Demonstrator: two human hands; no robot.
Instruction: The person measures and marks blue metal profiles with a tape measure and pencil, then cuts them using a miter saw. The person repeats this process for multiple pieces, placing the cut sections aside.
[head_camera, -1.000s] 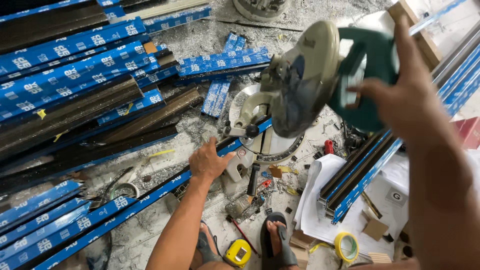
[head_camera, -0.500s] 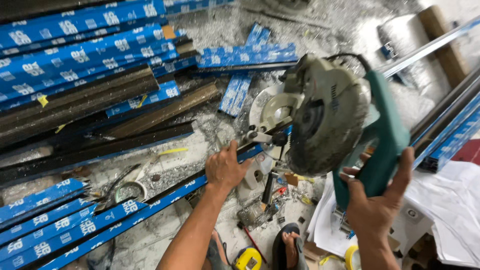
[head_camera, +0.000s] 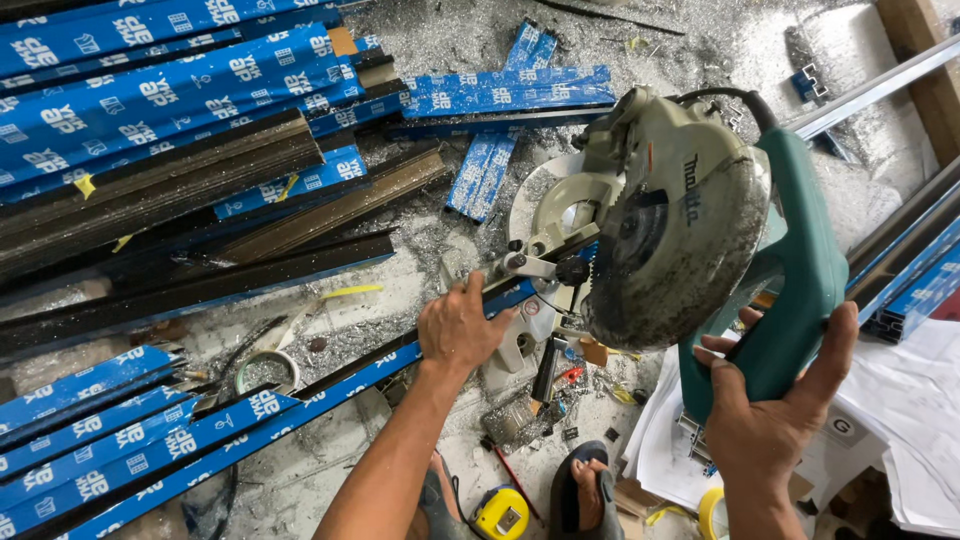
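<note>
Your right hand (head_camera: 770, 425) is gripping the mitre saw's (head_camera: 680, 240) green handle; your left hand (head_camera: 458, 328) is pressing flat, fingers spread, on the blue-wrapped profile (head_camera: 250, 415).

Both hands (head_camera: 455, 328) & forearms bare, no gloves/sleeves; dark sandal (head_camera: 582, 495) on foot

Grey concrete floor (head_camera: 330, 455) dusted with metal shavings (head_camera: 420, 225); blue-wrapped profiles (head_camera: 150, 90) stacked upper left; white papers (head_camera: 900, 400) lower right; daylight.
</note>
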